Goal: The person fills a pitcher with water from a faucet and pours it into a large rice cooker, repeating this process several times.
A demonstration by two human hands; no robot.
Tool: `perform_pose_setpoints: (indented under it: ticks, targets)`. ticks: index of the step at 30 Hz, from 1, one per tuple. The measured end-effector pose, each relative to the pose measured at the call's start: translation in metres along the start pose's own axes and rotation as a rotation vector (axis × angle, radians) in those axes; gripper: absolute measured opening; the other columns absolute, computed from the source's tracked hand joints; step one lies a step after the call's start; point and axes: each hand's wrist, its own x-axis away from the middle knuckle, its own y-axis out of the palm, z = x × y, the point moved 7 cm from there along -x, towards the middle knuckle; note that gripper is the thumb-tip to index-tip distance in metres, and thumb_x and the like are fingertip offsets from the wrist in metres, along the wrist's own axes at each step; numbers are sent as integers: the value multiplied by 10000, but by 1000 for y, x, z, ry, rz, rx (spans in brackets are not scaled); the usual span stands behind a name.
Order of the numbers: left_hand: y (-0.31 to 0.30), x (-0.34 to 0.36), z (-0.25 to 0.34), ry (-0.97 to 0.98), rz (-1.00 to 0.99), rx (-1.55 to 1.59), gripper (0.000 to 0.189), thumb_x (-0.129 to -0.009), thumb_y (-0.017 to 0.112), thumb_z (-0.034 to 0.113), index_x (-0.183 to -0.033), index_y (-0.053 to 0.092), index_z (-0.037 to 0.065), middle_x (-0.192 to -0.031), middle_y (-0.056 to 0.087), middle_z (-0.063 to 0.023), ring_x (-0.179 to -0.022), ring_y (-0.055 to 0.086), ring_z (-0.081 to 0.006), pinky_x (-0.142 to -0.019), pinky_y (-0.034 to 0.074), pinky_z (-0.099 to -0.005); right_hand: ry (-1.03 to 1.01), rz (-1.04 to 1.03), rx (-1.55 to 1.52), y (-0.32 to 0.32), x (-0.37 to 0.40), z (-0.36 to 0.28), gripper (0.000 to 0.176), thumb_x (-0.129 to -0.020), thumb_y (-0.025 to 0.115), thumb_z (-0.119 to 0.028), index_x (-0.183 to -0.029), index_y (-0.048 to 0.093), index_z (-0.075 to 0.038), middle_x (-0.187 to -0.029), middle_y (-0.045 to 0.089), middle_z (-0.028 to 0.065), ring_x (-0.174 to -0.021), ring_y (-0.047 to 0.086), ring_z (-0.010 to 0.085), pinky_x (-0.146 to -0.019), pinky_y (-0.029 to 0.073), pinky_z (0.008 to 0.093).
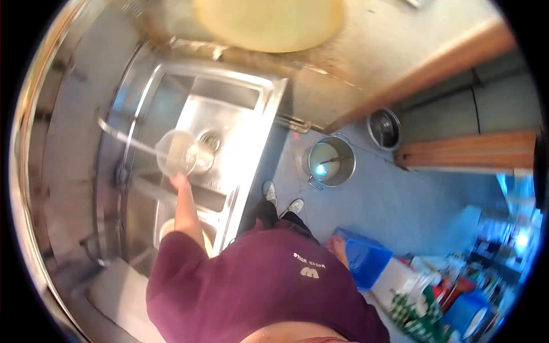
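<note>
My left hand point(179, 180) reaches over the metal sink point(229, 150), its fingers closed on the rim of a clear plastic container point(173, 150). The container is tilted below the faucet point(127, 139), above the basin and beside the drain point(210, 140). Whether water is running, I cannot make out. At my right side, my right hand point(338, 250) shows only in part, next to a blue plastic bin point(366, 260). Its fingers are hidden, and whether it grips the bin cannot be seen.
A large metal pot point(347, 167) with pale liquid and a utensil stands on the floor ahead. Beyond it is a smaller metal bucket point(384, 129). A round yellowish surface point(271, 28) lies past the sink. Assorted goods point(452, 294) crowd the lower right.
</note>
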Motion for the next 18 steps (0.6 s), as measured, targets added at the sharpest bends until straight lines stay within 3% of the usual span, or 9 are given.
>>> perform_pose_setpoints:
  ticks: [1,2,4,5,7,12,14,16,18]
  targets:
    - [-6,-41,-27,43,71,-49,382,-688,455,71,-1056,368,13,-947,511,-124,-762,523,-240,-616,453,-317,-26,15,3,1,1,-3,144,-781,466,-200,-799,499,-61,-635,525,53,-493,508,131,-408,402,227]
    - [2,-7,-4,18,-98,161,426,-656,485,63,-1054,361,-25,-982,493,-153,-783,525,-254,-634,454,-336,-50,33,-2,1,-2,-1,151,-787,467,-208,-806,492,-60,-613,520,52,-453,497,128,-373,386,221]
    - [-9,-48,-35,45,97,-70,444,-643,467,84,-1064,366,-17,-970,497,-168,-806,523,-254,-662,444,-340,-67,49,1,-2,-8,-3,154,-794,465,-209,-820,486,-59,-604,523,57,-423,496,128,-341,374,214]
    - [-5,3,-5,-59,83,61,456,-644,447,80,-1082,359,-13,-994,490,-183,-857,514,-274,-720,424,-331,-58,48,11,-5,-12,-2,148,-795,463,-202,-828,487,-59,-615,532,64,-432,505,130,-343,378,213]
    - [-8,-29,-27,12,131,-32,474,-651,433,78,-1103,338,-25,-1050,458,-207,-934,479,-301,-808,370,-335,-72,27,25,-6,-12,-6,144,-795,461,-192,-841,489,-59,-634,545,73,-442,516,132,-346,383,211]
    - [-8,-25,-25,14,140,7,443,-653,425,79,-1076,353,-28,-1042,460,-207,-947,468,-311,-821,355,-342,-120,43,69,-8,-17,-15,150,-791,468,-191,-853,491,-56,-640,552,73,-447,519,130,-352,388,210]
    - [-9,-30,-30,18,144,2,437,-652,422,79,-1070,356,-27,-1038,461,-209,-951,464,-314,-823,352,-341,-466,30,478,-1,-11,-35,150,-792,467,-191,-856,492,-58,-640,552,71,-451,520,130,-352,385,208]
    - [-8,-37,-36,9,144,11,438,-651,419,81,-1071,357,-23,-1039,460,-210,-956,461,-316,-826,350,-341,-469,31,518,-2,-13,-33,152,-793,468,-194,-858,492,-59,-640,553,69,-455,522,130,-352,383,208]
    - [-9,-33,-36,-8,148,18,439,-650,417,83,-1073,358,-19,-1041,459,-211,-959,459,-319,-827,349,-341,-132,54,185,-4,-19,-19,155,-792,470,-200,-859,492,-61,-641,554,66,-460,525,129,-355,384,208]
